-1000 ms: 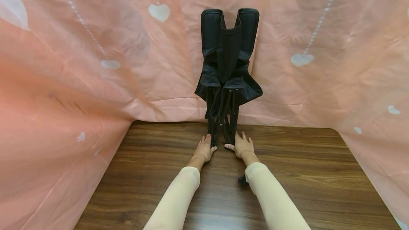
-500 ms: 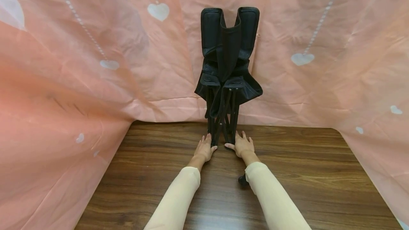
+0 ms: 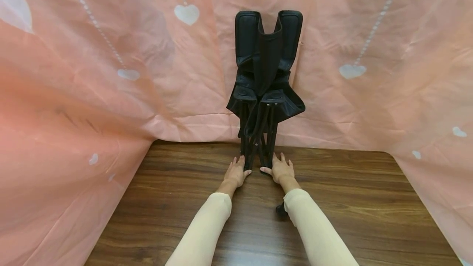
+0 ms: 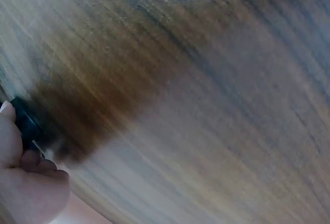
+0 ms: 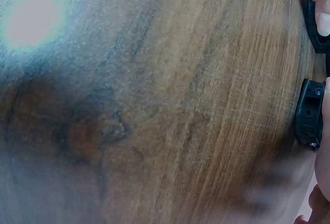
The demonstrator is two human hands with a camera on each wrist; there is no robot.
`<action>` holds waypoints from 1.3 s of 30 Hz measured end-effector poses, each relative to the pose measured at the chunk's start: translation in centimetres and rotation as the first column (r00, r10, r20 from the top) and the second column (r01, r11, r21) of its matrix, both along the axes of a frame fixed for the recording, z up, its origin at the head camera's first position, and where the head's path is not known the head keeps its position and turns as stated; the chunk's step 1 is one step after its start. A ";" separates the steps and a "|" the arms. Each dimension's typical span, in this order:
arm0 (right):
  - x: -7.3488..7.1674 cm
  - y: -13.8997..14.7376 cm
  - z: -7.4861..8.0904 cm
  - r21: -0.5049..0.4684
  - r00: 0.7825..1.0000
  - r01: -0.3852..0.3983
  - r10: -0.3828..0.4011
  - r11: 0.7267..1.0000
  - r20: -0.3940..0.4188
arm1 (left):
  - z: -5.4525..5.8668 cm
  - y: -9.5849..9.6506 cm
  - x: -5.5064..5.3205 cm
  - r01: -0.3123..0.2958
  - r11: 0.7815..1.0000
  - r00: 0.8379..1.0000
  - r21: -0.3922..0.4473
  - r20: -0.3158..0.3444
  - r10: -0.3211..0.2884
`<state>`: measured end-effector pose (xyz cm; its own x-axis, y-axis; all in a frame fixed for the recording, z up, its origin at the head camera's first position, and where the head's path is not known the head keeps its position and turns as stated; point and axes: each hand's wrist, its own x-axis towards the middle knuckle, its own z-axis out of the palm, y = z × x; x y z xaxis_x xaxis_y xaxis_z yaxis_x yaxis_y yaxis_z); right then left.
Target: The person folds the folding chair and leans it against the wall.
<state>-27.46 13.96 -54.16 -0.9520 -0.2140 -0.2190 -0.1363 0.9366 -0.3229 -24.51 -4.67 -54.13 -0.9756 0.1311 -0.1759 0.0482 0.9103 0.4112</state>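
Observation:
A black folded camp chair [image 3: 267,60] stands upright against the pink cloth in the head view, its fabric bunched above thin crossed legs. The left hand [image 3: 235,171] lies along the outside of the left leg bottoms, thumb extended across the front. Mirroring it, the right hand [image 3: 282,170] touches the right leg bottoms with fingers straight and spread, thumb pointing inward. A black chair foot [image 4: 27,121] shows beside the left thumb in the left wrist view. Another black foot [image 5: 310,113] appears at the right edge of the right wrist view, against the right hand. Most fingers are cut off in both wrist views.
Brown wood-grain surface [image 3: 351,200] extends under the chair and arms. Pink cloth [image 3: 148,52] with white hearts hangs behind and along both sides. A small black object [image 3: 281,209] lies partly hidden by the right sleeve.
Almost nothing differs. The head view shifts slightly, while both hands keep their places at the chair legs.

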 end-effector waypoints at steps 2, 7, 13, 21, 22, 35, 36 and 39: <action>0.0 0.0 0.0 -0.007 1.000 0.003 -0.003 1.000 0.001 | -0.1 0.0 0.0 -0.002 1.000 1.000 -0.006 0.000 0.002; 0.1 -0.2 0.1 0.000 1.000 0.016 -0.016 1.000 0.002 | -0.4 -0.1 0.0 -0.006 1.000 1.000 -0.003 -0.022 0.006; 0.0 -0.4 0.5 0.041 0.999 0.026 -0.027 0.999 0.029 | -0.5 -0.3 0.0 0.015 0.999 0.999 -0.050 -0.034 -0.017; -0.1 -0.3 0.7 0.028 0.998 0.046 -0.047 0.999 0.040 | -0.1 -0.3 -0.1 0.056 0.993 0.998 -0.103 -0.020 -0.058; -0.2 -0.4 0.7 0.024 0.998 0.045 -0.046 0.999 0.036 | -0.1 -0.3 -0.1 0.056 0.993 0.998 -0.104 -0.017 -0.058; -0.6 0.1 1.3 -0.028 1.000 0.012 -0.012 1.000 -0.004 | -0.1 -1.1 -1.4 0.098 0.992 0.994 -0.082 -0.048 -0.102; -0.6 0.1 1.4 -0.032 1.000 0.011 -0.012 0.999 -0.009 | 0.0 -1.1 -1.5 0.105 0.990 0.992 -0.093 -0.056 -0.111; -0.7 0.4 1.4 -0.045 1.000 0.006 -0.007 0.999 -0.024 | 0.7 -1.3 -1.6 0.125 0.982 0.987 -0.139 -0.084 -0.138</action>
